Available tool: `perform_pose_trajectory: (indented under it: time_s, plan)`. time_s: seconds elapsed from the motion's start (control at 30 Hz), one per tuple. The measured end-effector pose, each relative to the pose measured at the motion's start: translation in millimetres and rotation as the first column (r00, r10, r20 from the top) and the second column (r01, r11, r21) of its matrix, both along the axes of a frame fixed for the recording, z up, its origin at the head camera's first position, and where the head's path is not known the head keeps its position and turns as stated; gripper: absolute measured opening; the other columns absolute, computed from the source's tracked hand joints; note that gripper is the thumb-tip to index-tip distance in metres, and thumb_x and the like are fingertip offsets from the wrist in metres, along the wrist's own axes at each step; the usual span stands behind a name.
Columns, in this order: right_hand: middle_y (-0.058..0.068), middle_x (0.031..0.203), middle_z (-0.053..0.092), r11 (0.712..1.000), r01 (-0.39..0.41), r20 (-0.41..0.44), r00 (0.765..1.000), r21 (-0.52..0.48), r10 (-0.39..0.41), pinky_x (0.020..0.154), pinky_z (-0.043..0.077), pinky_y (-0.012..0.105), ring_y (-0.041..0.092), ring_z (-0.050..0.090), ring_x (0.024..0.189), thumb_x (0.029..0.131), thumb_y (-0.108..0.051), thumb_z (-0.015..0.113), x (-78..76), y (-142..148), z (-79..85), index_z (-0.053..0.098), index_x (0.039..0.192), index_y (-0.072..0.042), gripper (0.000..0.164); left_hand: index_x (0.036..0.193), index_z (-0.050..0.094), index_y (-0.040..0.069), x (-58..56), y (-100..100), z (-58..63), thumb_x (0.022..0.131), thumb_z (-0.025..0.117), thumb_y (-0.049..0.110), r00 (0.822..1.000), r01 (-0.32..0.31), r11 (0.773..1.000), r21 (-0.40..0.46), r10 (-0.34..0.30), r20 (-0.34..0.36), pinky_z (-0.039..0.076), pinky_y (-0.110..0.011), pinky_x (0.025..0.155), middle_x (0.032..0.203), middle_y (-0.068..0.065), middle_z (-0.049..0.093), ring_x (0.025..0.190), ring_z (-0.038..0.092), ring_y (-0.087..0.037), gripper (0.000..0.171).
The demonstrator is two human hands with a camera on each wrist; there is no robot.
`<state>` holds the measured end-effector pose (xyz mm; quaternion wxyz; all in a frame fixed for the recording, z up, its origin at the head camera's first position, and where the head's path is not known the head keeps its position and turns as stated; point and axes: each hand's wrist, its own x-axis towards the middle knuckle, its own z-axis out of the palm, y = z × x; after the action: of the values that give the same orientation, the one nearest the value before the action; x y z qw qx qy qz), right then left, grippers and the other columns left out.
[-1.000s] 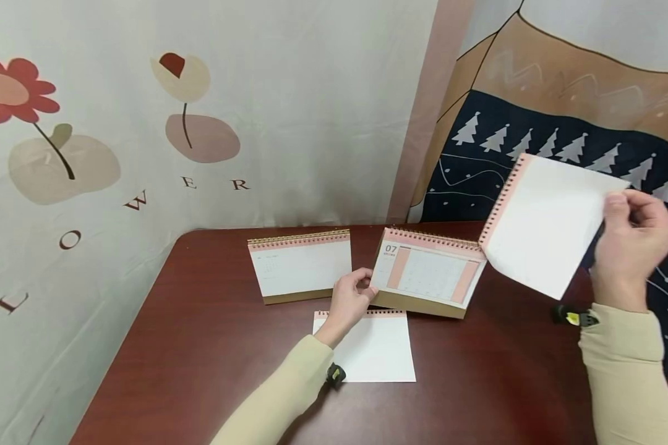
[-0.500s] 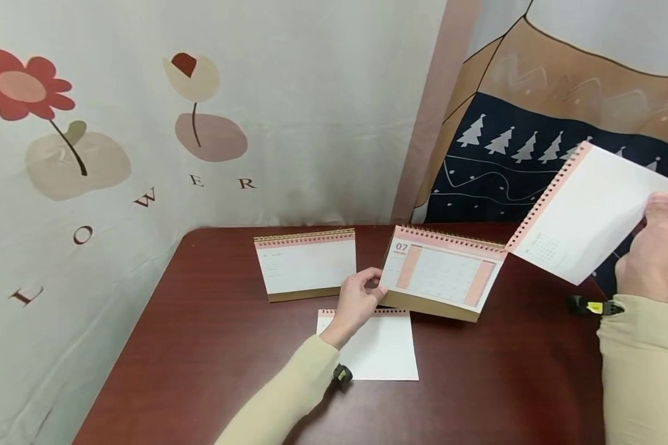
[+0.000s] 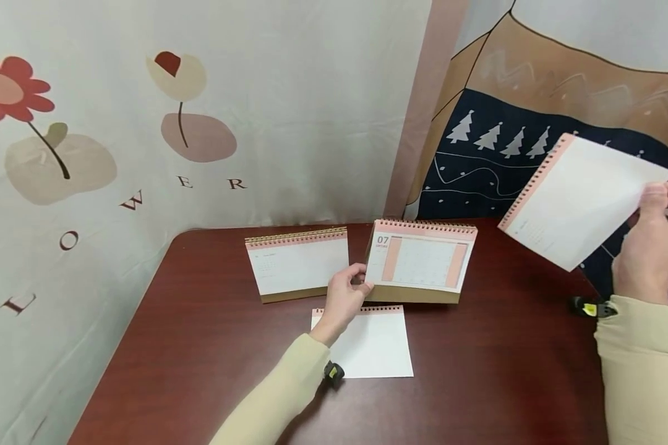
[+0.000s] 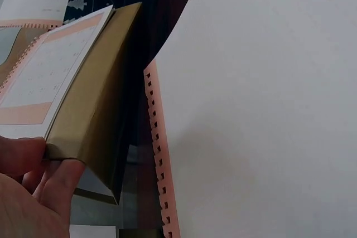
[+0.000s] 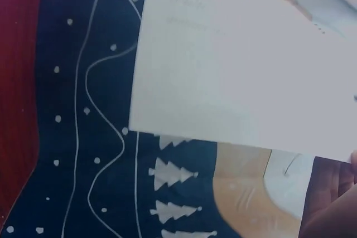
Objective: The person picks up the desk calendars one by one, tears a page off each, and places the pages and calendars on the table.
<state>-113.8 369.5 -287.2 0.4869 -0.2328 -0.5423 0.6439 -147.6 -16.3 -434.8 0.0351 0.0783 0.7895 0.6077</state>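
Note:
A desk calendar (image 3: 423,262) showing "07" stands tilted on its stand, pink along its spiral top. My left hand (image 3: 345,300) pinches its lower left corner; in the left wrist view the thumb lies on the front and fingers reach under the tan base. Off to the right, my right hand (image 3: 654,241) holds a calendar page (image 3: 590,198) by its outer edge, in the air. That page has a pink strip with torn punch holes and is apart from the calendar. A similar loose calendar page (image 3: 375,346) lies flat on the table, partly behind my left wrist.
A second desk calendar (image 3: 300,266) stands to the left of the first, its front mostly white. Both are on a dark red-brown table (image 3: 200,358). Behind it hangs a printed curtain (image 3: 312,123) with flowers and letters; a tree-patterned cloth (image 3: 467,173) covers the right side.
The page in my right hand has come off the calendar's right end of the spiral and moved right. The calendar, turned at an angle before, now sits squarer, its right side farther back.

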Motion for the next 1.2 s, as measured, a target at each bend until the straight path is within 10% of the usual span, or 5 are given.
perform_pose_trajectory:
  time_s: [0.33,0.67,1.2]
  plan:
    - [-0.013,0.102,0.064,0.886,0.062,0.087,0.99,0.459,-0.114,0.075,0.049,0.014,0.002,0.057,0.079,0.097,-0.022,0.061,11.6,-19.4,-27.1,0.073,0.109,-0.006,0.023,0.112,0.069,0.001,-4.9,14.3,2.8,0.085,0.066,-0.002,1.0,-0.022,0.999,0.032,0.022,-0.009,0.047,-0.022,0.064,0.096,-0.01,0.06,0.071,0.057,-0.01,0.027]
    - [-0.021,0.095,0.06,0.853,0.05,0.113,0.986,0.52,-0.126,0.078,0.046,0.015,-0.002,0.054,0.08,0.098,-0.022,0.06,32.7,-42.0,-26.8,0.074,0.109,-0.015,0.018,0.111,0.069,0.001,-9.1,18.6,-2.4,0.084,0.066,-0.002,0.999,-0.04,0.999,0.03,0.04,-0.002,0.047,-0.023,0.067,0.094,-0.008,0.06,0.072,0.058,-0.01,0.027]
    - [-0.024,0.091,0.066,0.78,-0.069,0.142,0.99,0.622,-0.025,0.069,0.044,0.008,-0.011,0.059,0.071,0.093,-0.011,0.067,55.5,-61.2,-46.0,0.073,0.102,0.007,0.021,0.111,0.069,0.001,-10.9,18.5,-4.9,0.084,0.066,-0.001,0.998,-0.058,0.998,0.026,0.057,0.018,0.045,-0.022,0.065,0.095,-0.007,0.06,0.07,0.053,-0.009,0.027]
